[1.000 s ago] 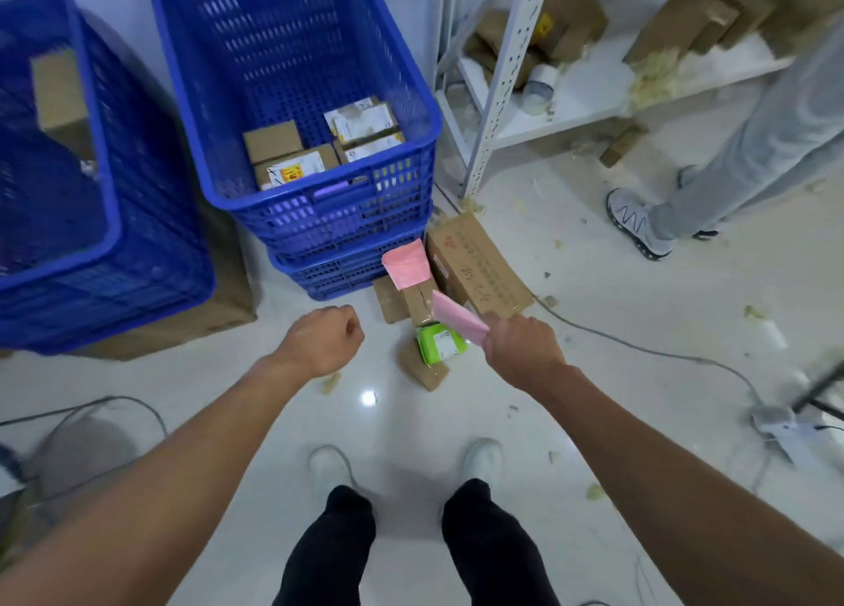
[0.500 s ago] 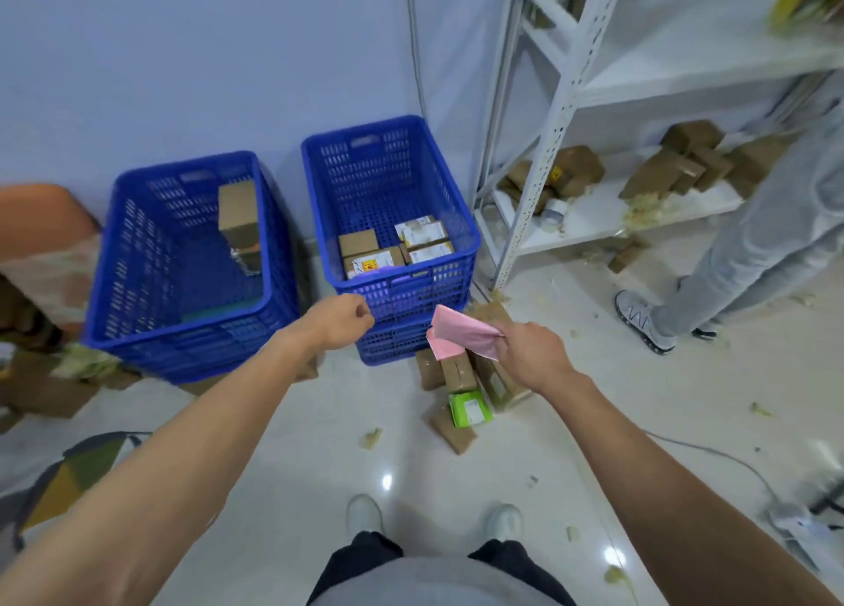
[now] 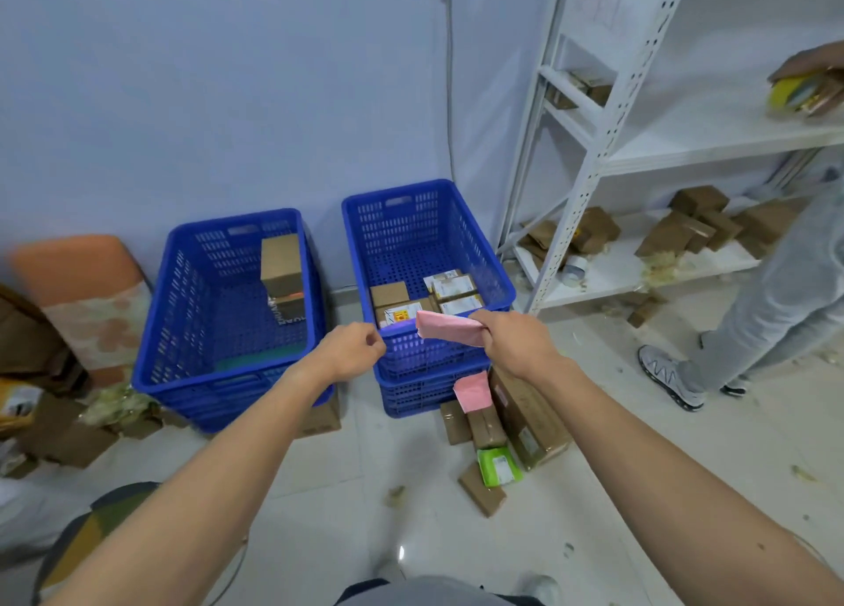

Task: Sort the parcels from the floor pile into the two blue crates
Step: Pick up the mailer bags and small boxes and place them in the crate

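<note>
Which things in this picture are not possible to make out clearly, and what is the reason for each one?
Head view: labels on the boxes in the right blue crate are too small to read.
Head view: the right hand gripping the pink parcel covers its right end.
Head view: the left hand is curled, palm side turned away.
Head view: the second person is cut off by the right edge.

Single head-worn wide-angle view. Scene is viewed from above, faced forward and down at the right blue crate (image 3: 402, 221), which is centred at moderate range. The wall (image 3: 228, 80) is framed behind the crate, the floor (image 3: 319, 491) in front of it.
</note>
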The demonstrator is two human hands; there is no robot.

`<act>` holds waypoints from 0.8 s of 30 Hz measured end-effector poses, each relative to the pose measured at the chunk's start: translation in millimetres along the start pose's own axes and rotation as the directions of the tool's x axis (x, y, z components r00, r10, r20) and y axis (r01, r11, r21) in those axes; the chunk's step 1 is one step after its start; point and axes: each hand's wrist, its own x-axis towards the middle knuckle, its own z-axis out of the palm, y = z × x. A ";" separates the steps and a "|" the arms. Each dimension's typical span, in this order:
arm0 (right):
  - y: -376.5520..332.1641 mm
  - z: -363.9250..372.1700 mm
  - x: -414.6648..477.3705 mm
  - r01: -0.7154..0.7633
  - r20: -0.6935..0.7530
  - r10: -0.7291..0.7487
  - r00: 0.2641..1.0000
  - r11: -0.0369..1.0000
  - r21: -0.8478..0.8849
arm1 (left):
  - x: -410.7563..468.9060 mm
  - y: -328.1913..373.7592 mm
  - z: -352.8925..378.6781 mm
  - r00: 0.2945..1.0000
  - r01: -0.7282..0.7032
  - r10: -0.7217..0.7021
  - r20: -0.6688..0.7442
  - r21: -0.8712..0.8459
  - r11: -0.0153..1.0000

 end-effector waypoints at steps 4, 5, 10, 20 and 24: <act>-21.0 -0.4 28.5 0.025 -0.026 -0.026 0.999 0.999 -0.023 | 6.3 -25.1 -16.6 1.000 0.008 -0.009 -0.019 -0.066 0.998; -25.2 -0.4 35.0 0.031 -0.028 -0.032 0.999 0.999 -0.026 | 8.1 -29.9 -20.4 1.000 0.007 -0.009 -0.024 -0.089 0.996; -36.1 2.9 69.6 0.051 -0.025 -0.051 0.998 0.998 -0.035 | 21.3 -44.4 -29.9 1.000 0.006 -0.010 -0.022 -0.187 0.982; -15.1 50.0 175.4 0.062 0.071 -0.059 0.996 0.997 -0.035 | 100.2 -64.6 -34.2 0.997 0.072 -0.062 0.045 -0.273 0.959; -2.5 72.4 239.3 0.043 0.171 -0.037 0.985 0.999 -0.033 | 161.0 -75.2 -48.8 0.991 0.131 -0.118 0.064 -0.277 0.952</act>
